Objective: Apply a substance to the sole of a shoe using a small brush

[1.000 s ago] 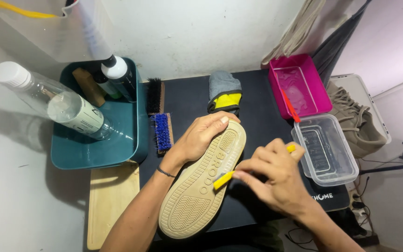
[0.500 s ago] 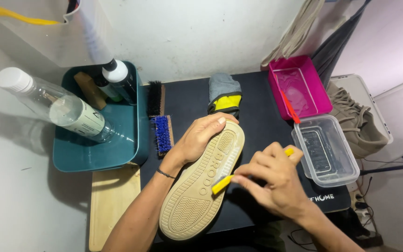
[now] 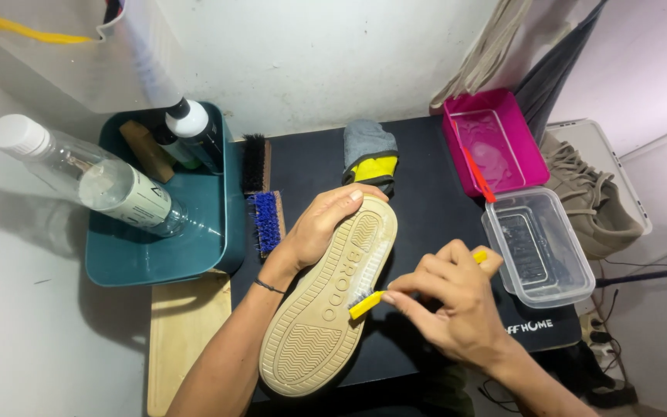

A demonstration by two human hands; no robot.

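Observation:
A shoe lies sole-up on a black mat, its tan rubber sole facing me. My left hand grips the toe end and steadies it. My right hand holds a small yellow-handled brush, whose bristle end rests against the right edge of the sole near the middle.
A teal tub at the left holds a clear bottle and dark bottles. Two brushes lie beside it. A grey and yellow cloth sits at the back. A pink tray and a clear plastic container stand at the right, near another shoe.
The brush in my right hand has shifted slightly along the sole's right edge. The left hand keeps its grip on the toe.

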